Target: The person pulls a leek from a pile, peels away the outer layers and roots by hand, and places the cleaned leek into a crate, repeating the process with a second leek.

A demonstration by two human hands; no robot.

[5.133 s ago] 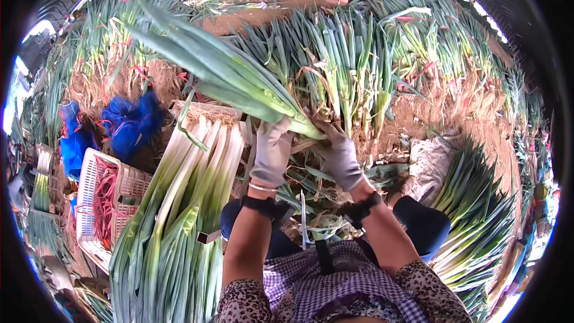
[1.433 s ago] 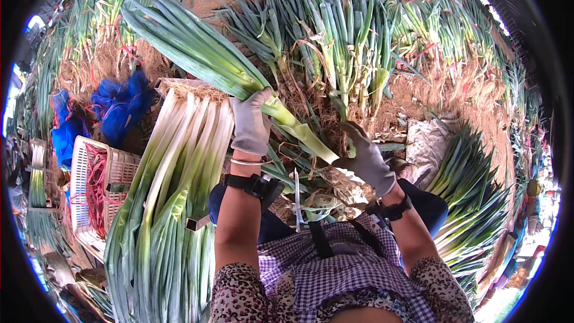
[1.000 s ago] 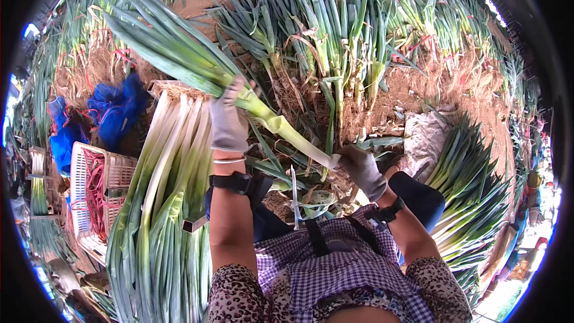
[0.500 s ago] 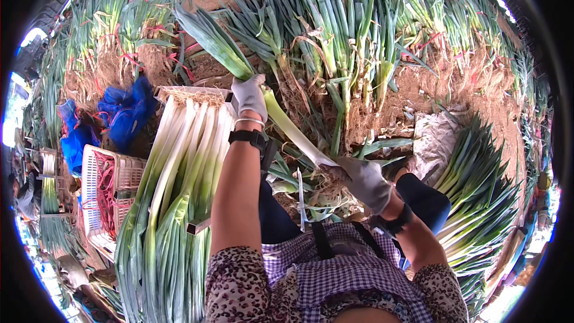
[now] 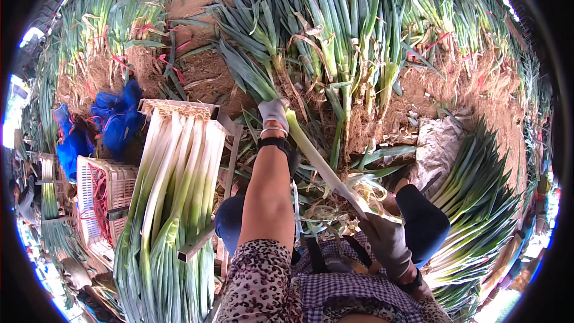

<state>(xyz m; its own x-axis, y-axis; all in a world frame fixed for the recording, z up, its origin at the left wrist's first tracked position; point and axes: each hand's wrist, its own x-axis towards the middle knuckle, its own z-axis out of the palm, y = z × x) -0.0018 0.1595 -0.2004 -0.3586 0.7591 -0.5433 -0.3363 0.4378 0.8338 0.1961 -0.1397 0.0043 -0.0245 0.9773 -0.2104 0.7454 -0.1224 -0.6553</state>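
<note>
A long leek slants across in front of me, its dark green leaves pointing to the far left and its pale end toward my lap. My left hand, in a light glove, is closed around it where the leaves begin. My gloved right hand is closed at the pale end; its fingers partly hide the tip, and loose strips of pale skin hang beside it. A thin upright blade stands between my knees, with peeled scraps around it.
On the left, clean leeks lie on a metal-framed rack, beside a white plastic basket and blue net bags. Rooted leeks stand ahead. Another leek pile lies right, near a pale sack.
Both hands have come nearer to my body with the leek. My left hand has also shifted right, and the right hand has dropped down toward my lap.
</note>
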